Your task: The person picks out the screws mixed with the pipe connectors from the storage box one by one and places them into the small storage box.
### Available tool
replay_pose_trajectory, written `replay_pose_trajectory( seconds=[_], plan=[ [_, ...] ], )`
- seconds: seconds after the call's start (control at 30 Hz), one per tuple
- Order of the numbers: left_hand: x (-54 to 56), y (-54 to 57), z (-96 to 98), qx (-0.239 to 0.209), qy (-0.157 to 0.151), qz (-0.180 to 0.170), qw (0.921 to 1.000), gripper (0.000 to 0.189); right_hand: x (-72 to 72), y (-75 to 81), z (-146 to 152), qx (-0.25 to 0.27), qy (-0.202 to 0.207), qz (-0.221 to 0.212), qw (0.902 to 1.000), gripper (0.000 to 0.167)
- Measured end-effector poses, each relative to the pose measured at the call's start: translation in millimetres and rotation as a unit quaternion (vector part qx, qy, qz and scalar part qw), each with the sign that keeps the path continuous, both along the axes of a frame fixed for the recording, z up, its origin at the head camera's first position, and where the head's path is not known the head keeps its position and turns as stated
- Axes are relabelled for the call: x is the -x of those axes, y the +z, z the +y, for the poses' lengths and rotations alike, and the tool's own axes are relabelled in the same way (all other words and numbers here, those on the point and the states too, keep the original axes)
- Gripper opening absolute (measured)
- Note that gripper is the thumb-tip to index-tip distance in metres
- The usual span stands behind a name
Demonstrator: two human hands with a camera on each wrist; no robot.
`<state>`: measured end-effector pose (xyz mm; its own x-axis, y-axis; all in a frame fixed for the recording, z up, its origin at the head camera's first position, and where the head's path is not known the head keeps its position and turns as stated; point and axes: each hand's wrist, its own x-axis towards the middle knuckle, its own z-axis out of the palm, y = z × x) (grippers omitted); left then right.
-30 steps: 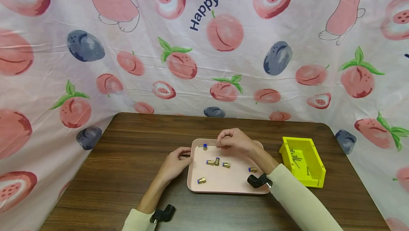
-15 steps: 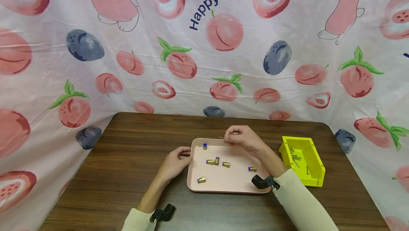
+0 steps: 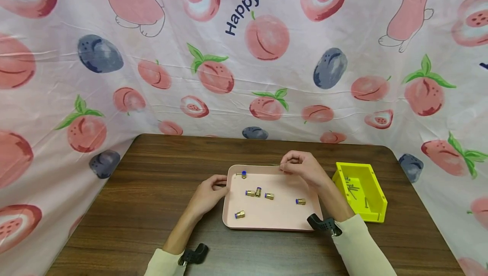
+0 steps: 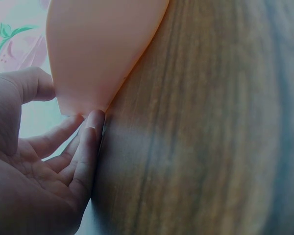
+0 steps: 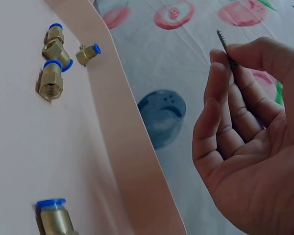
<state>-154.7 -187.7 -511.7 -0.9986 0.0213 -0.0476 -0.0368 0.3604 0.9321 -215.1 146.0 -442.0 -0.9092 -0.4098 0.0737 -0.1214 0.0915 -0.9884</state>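
My right hand (image 3: 305,168) is raised near the far rim of the pink tray (image 3: 274,218), pinching a small screw (image 5: 222,41) between thumb and fingertips; its threaded point sticks up in the right wrist view. At the tray's left side, my left hand (image 3: 207,195) holds the edge, thumb at the rim (image 4: 50,54) and fingertips against the outer wall. Several brass push-in fittings with blue collars lie in the tray, among them one at the right (image 3: 300,202) and one at the near left (image 3: 239,214). A far-left fitting (image 3: 244,174) has a thin screw (image 3: 238,174) at its side.
A yellow bin (image 3: 377,191) with several loose screws (image 3: 352,188) stands on the brown wooden table (image 3: 171,161), right of the tray. Behind the table hangs a fruit-print cloth (image 3: 213,26).
My right hand has moved right along the tray's far side with the screw pinched, toward the yellow bin. My left hand, the tray and the fittings have stayed in place.
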Motion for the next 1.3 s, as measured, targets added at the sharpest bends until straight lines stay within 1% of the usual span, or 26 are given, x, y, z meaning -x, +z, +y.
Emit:
replay_pose_trajectory(
  seconds=[0.2, 0.37, 0.5, 0.73, 0.93, 1.03, 1.17, 1.3],
  plan=[
    [-0.7, -0.2, 0.2, -0.003, 0.0, -0.005, 1.0, 0.039, -5.0, -5.1, 13.3, 0.012, -0.028, 0.007, 0.9995, 0.014],
    [-1.6, 0.3, 0.2, -0.004, 0.001, -0.006, 1.0, 0.04, -8.7, -6.0, 27.6, 0.023, -0.059, 0.025, 0.9977, 0.018],
    [-1.9, -0.5, 0.0, -0.002, 0.002, -0.004, 1.0, 0.04, -11.9, -4.8, 39.0, 0.037, -0.081, 0.036, 0.9953, 0.019],
    [-1.4, -2.0, 0.6, 0.0, 0.006, -0.004, 1.0, 0.038, -18.4, 0.9, 57.1, 0.065, -0.103, 0.041, 0.9917, 0.016],
    [-1.5, -3.6, 0.9, 0.0, 0.004, -0.003, 1.0, 0.038, -22.8, 2.3, 73.5, 0.1, -0.143, 0.038, 0.9838, 0.004],
    [-1.9, -4.3, 0.8, 0.0, 0.003, -0.003, 1.0, 0.038, -24.9, 3.3, 82.0, 0.127, -0.163, 0.034, 0.9779, 0.006],
    [-2.6, -3.9, 0.8, -0.001, 0.002, -0.004, 1.0, 0.038, -28.4, 5.9, 94.1, 0.156, -0.174, 0.027, 0.9719, 0.007],
    [-3.0, -4.3, 1.0, -0.001, 0.002, -0.004, 1.0, 0.038, -31.4, 7.6, 107.1, 0.154, -0.178, 0.029, 0.9716, 0.012]
  ],
)
